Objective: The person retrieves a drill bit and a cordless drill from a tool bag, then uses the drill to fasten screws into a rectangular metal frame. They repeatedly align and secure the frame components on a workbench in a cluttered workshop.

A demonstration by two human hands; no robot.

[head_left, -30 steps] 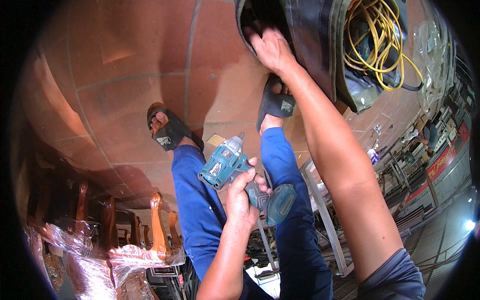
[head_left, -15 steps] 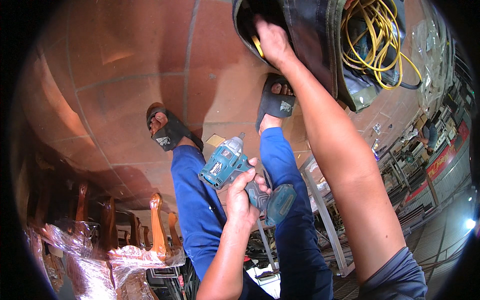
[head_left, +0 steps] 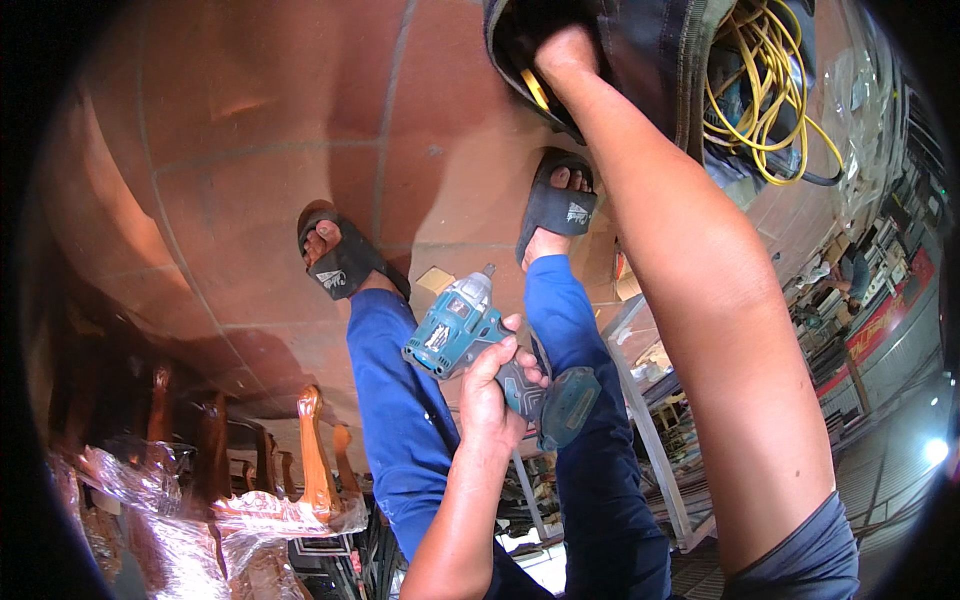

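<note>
Driver (head_left: 452, 330) looks rigid and heavy, best held by its grip (head_left: 521, 391), where our left hand (head_left: 490, 390) wraps; our right hand (head_left: 568, 48), inside the bag (head_left: 650, 65), we can't read.

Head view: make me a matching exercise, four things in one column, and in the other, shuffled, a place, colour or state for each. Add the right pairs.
Column one
1. Left hand
2. Right hand
3. Yellow cord
4. Sandals

Column two
A. Black, open-toed
B. Mostly hidden inside a dark bag
C. Gripping a teal power tool by its handle
D. In loose loops, upper right of the picture

Pairs: 1-C, 2-B, 3-D, 4-A
</note>
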